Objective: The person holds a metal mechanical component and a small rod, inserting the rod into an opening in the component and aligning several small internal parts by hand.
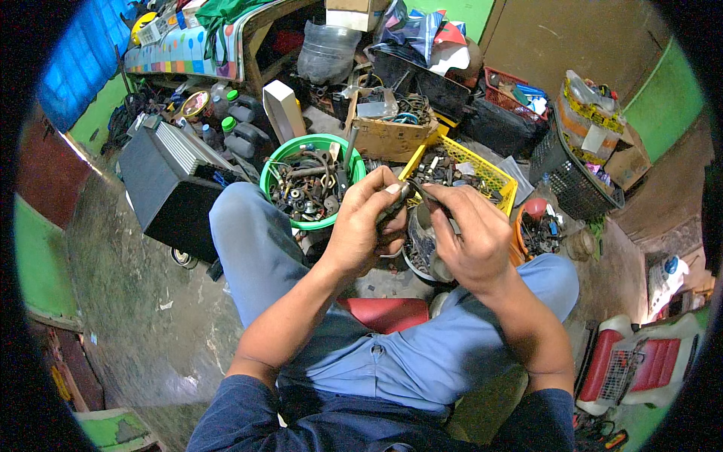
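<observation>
In the middle of the view my left hand (360, 226) is closed round a small dark part (395, 202), whose shape is largely hidden by my fingers. Just right of it my right hand (474, 237) is pinched on a thin dark piece (422, 192) at that part, its fingertips close to my left thumb. Behind my hands stand a green tub (304, 223) full of mixed small parts, a yellow perforated crate (501, 177) with more parts, and a round container (416, 252) partly covered by my hands.
My legs in blue trousers straddle a red seat (384, 313). A black case (162, 196) and jugs (245, 139) stand left. A cardboard box (384, 139), orange bucket (520, 241) and dark basket (565, 181) are at back and right. A red-and-white padded object (651, 361) lies lower right.
</observation>
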